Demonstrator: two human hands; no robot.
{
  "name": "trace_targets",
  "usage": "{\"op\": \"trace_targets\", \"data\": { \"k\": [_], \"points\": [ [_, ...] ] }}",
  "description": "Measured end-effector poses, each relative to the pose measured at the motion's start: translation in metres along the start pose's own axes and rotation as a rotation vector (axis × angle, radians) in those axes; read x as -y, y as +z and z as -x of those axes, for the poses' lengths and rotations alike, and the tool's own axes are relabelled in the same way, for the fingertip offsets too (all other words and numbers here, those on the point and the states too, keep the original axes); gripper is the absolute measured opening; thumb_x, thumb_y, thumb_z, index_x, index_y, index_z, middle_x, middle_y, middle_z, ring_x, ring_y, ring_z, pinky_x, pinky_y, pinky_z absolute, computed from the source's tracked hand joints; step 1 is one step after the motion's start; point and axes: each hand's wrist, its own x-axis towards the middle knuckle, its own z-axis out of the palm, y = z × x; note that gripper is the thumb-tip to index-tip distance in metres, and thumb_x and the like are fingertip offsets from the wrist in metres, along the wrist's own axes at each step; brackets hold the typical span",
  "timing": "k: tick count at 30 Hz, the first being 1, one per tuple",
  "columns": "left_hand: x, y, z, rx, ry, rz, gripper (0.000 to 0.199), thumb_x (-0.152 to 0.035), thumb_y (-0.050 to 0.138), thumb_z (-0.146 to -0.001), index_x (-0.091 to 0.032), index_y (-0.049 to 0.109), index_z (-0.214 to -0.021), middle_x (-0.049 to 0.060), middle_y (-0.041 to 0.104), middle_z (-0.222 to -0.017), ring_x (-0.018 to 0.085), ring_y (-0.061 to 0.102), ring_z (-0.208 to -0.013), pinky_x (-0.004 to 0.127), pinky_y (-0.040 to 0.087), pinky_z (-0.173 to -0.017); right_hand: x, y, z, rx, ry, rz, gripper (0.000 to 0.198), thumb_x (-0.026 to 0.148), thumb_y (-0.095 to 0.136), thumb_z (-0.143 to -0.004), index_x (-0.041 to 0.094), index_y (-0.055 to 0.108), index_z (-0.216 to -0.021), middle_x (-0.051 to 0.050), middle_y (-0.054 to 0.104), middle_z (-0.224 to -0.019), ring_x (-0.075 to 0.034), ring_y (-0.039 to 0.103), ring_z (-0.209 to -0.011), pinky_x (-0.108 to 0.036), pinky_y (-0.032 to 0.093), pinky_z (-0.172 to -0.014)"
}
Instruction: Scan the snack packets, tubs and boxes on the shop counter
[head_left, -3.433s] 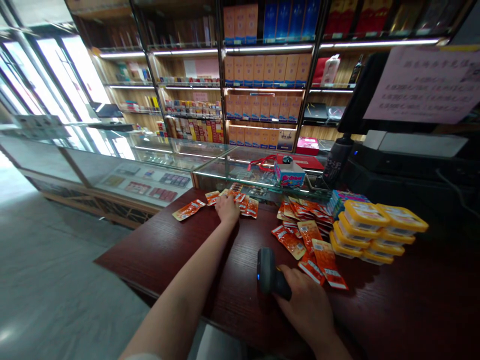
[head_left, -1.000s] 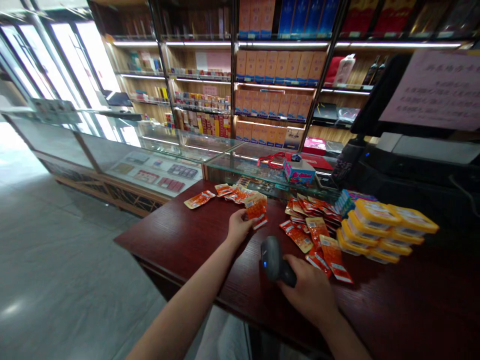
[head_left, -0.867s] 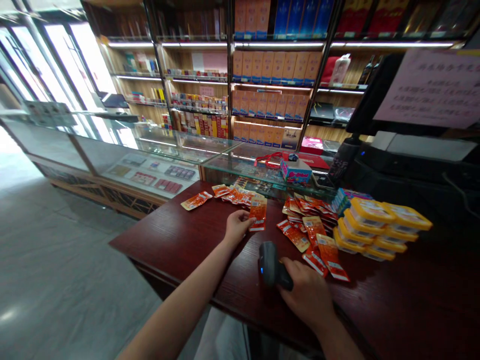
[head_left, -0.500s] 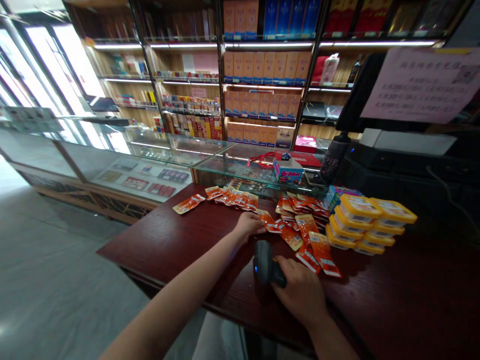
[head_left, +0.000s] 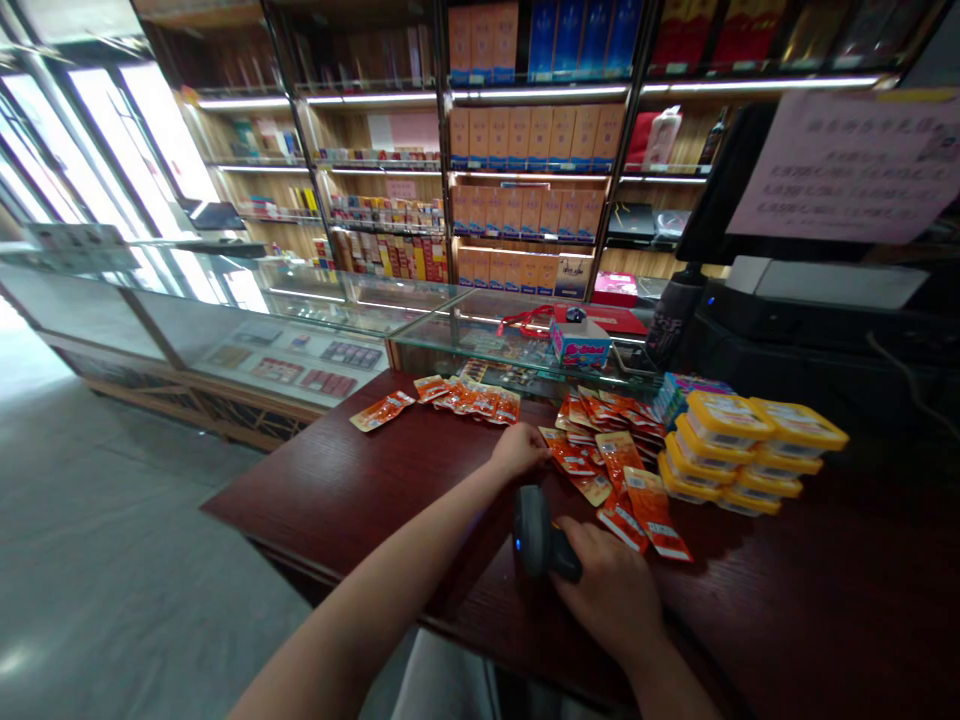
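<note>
My left hand [head_left: 523, 450] is closed, fingertips pinching the near end of an orange snack packet [head_left: 568, 453] at the left side of a loose pile. In my right hand [head_left: 611, 585] is a dark handheld barcode scanner [head_left: 534, 530], its head raised over the table and a small blue light showing on it. Several more orange packets [head_left: 616, 455] overlap in the pile just beyond both hands. Farther left lies a fanned row of similar packets [head_left: 480, 397], with a single packet [head_left: 382, 410] apart from it.
Yellow-lidded tubs [head_left: 724, 418] stand stacked to the right of the packets. Behind the dark red table [head_left: 337, 490] runs a glass display counter [head_left: 435, 325] bearing a small pink-and-blue box [head_left: 581, 345]. A monitor with a paper sign [head_left: 847, 165] stands at the right.
My left hand has moved right toward the pile, and the packet at its fingertips has shifted with it. The right hand still holds the scanner in about the same place.
</note>
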Motion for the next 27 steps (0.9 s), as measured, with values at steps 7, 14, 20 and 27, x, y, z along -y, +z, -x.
{"op": "trace_targets", "data": {
  "k": [7, 14, 20, 27],
  "points": [
    [0.023, -0.047, -0.01, -0.562, -0.066, -0.393, 0.018, -0.029, 0.055, -0.082, -0.019, 0.069, -0.089, 0.009, 0.067, -0.095, 0.022, 0.061, -0.093, 0.031, 0.045, -0.084, -0.001, 0.001, -0.001, 0.016, -0.006, -0.036, 0.031, 0.021, 0.059, -0.078, 0.021, 0.061, -0.109, -0.005, 0.068, -0.093, -0.023, 0.064, -0.087, -0.033, 0.042, -0.075],
    [0.03, -0.063, -0.04, -0.637, -0.318, -0.576, 0.07, -0.06, 0.063, -0.068, -0.014, 0.053, -0.12, 0.02, 0.05, -0.129, 0.038, 0.04, -0.123, 0.047, 0.035, -0.098, -0.006, 0.008, -0.001, -0.007, -0.015, -0.027, 0.033, 0.019, 0.057, -0.081, 0.021, 0.059, -0.113, -0.005, 0.068, -0.091, -0.022, 0.064, -0.086, -0.032, 0.042, -0.075],
    [0.035, -0.066, -0.05, -0.524, -0.317, -0.602, 0.067, -0.061, 0.067, -0.063, -0.016, 0.057, -0.113, 0.021, 0.05, -0.129, 0.039, 0.044, -0.118, 0.051, 0.037, -0.094, -0.009, 0.01, -0.002, -0.021, -0.003, -0.004, 0.035, 0.019, 0.059, -0.079, 0.023, 0.059, -0.114, -0.005, 0.069, -0.094, -0.023, 0.065, -0.087, -0.031, 0.043, -0.077],
    [0.038, -0.085, -0.033, -0.485, -0.355, -0.644, 0.062, -0.058, 0.069, -0.062, -0.018, 0.058, -0.109, 0.018, 0.053, -0.124, 0.036, 0.048, -0.115, 0.047, 0.038, -0.093, -0.008, 0.005, -0.002, 0.015, -0.006, -0.009, 0.034, 0.019, 0.058, -0.08, 0.021, 0.059, -0.114, -0.006, 0.069, -0.094, -0.023, 0.064, -0.087, -0.033, 0.042, -0.077]
  ]
}}
